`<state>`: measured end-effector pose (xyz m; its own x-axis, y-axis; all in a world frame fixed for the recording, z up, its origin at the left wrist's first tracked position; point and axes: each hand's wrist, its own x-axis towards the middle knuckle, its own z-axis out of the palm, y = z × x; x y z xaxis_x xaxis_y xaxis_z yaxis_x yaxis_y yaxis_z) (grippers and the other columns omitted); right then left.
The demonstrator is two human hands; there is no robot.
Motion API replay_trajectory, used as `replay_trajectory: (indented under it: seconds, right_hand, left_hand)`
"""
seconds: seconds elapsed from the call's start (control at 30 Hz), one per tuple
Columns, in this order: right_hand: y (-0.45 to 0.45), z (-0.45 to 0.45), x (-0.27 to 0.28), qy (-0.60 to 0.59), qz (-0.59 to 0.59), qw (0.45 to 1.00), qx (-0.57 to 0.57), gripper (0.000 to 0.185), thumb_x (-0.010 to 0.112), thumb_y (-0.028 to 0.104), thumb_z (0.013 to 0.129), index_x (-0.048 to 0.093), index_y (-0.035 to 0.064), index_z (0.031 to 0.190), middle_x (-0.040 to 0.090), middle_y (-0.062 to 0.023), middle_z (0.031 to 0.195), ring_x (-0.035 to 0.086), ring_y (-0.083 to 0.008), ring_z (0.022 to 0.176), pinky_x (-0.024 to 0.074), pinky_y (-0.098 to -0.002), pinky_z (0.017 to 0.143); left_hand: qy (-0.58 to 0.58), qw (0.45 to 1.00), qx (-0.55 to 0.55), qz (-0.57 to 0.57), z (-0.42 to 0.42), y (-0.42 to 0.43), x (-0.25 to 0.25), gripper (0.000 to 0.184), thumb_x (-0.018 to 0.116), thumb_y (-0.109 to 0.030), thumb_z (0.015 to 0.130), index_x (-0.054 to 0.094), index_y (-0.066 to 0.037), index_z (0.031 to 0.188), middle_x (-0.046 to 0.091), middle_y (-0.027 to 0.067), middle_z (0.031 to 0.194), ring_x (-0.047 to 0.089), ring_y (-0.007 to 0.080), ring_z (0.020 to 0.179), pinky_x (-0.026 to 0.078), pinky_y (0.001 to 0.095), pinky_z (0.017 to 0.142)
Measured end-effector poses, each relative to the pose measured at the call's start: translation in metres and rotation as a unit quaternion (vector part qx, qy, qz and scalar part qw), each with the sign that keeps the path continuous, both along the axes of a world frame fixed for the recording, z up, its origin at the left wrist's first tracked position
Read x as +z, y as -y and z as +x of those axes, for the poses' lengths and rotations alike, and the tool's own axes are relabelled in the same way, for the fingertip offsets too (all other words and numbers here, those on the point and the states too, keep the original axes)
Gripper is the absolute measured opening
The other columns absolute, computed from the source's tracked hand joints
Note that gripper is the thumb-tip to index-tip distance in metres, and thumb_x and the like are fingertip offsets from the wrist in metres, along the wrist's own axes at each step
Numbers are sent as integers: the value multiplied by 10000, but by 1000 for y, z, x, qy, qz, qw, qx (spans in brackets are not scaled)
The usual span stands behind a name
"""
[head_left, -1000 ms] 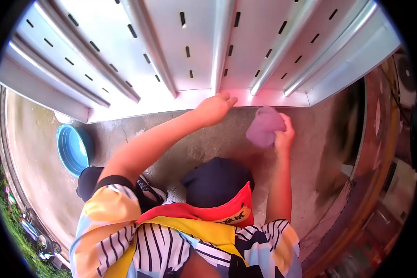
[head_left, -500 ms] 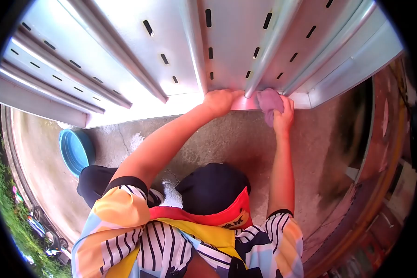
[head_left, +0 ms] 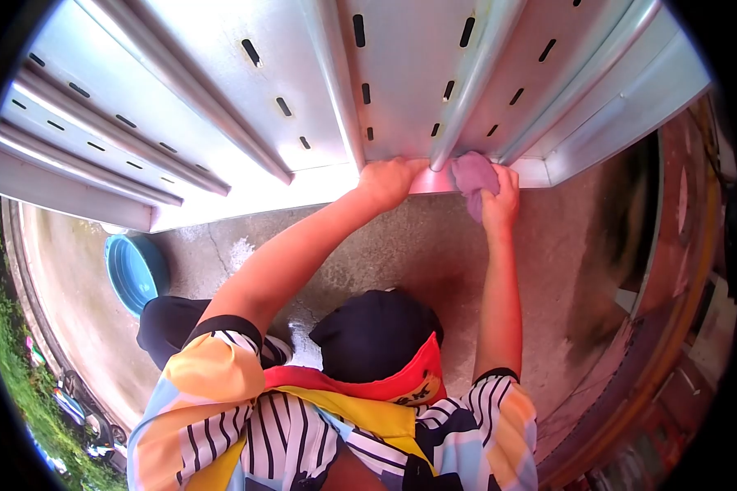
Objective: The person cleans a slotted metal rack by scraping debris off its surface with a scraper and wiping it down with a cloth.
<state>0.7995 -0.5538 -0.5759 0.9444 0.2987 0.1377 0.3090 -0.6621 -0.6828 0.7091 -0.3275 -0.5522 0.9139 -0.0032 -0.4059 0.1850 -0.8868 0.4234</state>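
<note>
A large silvery metal panel (head_left: 401, 82) with raised tubular ribs and rows of dark slots fills the upper view. My left hand (head_left: 387, 182) grips its bottom ledge near a middle rib, the fingers curled over the metal and partly hidden. To the right, my right hand (head_left: 504, 200) is closed on a bunched purple cloth (head_left: 475, 180). The cloth presses against the same ledge, just right of another rib's lower end.
A blue plastic basin (head_left: 136, 274) stands on the concrete floor (head_left: 368, 245) at the left. Wet patches mark the floor below the panel. Greenery and a parked motorbike (head_left: 86, 417) show at the far lower left.
The view has shifted slightly, so the panel sits a little higher and further left. Both hands stay in nearly the same places on the ledge, the cloth still in my right hand.
</note>
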Motion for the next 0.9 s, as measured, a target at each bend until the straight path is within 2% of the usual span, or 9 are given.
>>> replay_trajectory:
  seconds: [0.23,0.33,0.43,0.53,0.63,0.7,0.73,0.83,0.9]
  right_hand:
    - [-6,-1,1,6,-32,999,-13,461,603,4,648,602,113,1097,553,-78,1130,521,-307,1082,430,-393,922]
    - [-6,0,6,-18,-51,998,-18,462,614,22,654,601,127,1103,549,-66,1140,519,-303,1084,433,-394,917]
    - [-5,0,6,-18,-65,997,-22,460,621,28,655,600,131,1103,549,-62,1137,521,-299,1084,436,-393,914]
    - [-6,1,3,-5,-54,998,-17,452,627,21,650,607,127,1089,562,-71,1110,534,-298,1066,442,-395,903]
    - [1,0,-2,-22,1,1000,-9,446,631,11,640,614,117,1073,581,-77,1090,547,-299,1043,451,-400,883]
    - [2,-9,1,-69,65,995,-7,442,632,2,634,617,106,1063,593,-79,1083,554,-300,1027,457,-403,867]
    - [-7,-18,10,-35,43,998,27,441,633,5,636,618,106,1065,596,-75,1093,554,-295,1029,461,-398,866]
    - [-55,-61,41,18,-79,992,93,421,636,32,654,625,112,1066,602,-62,1110,545,-280,1042,472,-383,869]
    - [-93,-70,35,4,-225,971,83,359,626,108,702,634,123,1061,596,-44,1111,514,-273,1076,476,-378,890]
  left_hand:
    - [-42,999,2,7,6,3,12,548,436,-79,883,402,-303,1383,618,78,1121,633,274,1008,520,411,830]
    - [-75,997,-4,16,9,5,20,506,449,-95,883,406,-252,1362,620,81,1121,633,277,1014,517,407,829]
    - [-46,998,23,-28,8,-2,7,414,482,-68,856,436,-146,1260,624,122,1062,645,283,917,518,397,792]
    - [-39,974,70,-213,-10,-13,11,327,494,-16,825,427,-70,1140,613,124,955,631,251,802,518,362,723]
    - [-181,838,158,-489,-50,-19,46,314,523,14,800,424,-47,1091,576,97,887,596,204,744,511,324,683]
    - [-205,798,158,-544,-83,-27,24,313,555,3,791,440,-44,1078,560,76,878,600,183,777,510,307,671]
    - [-215,776,161,-571,-97,-33,7,314,571,-2,786,448,-43,1072,552,66,873,602,173,793,510,299,665]
    - [-225,820,195,-489,-134,-41,-25,274,583,-5,771,498,-23,1031,592,97,922,616,204,807,515,321,680]
    - [-123,934,68,-329,-156,-45,-72,212,582,-31,779,546,-20,988,625,111,929,629,228,816,519,348,701]
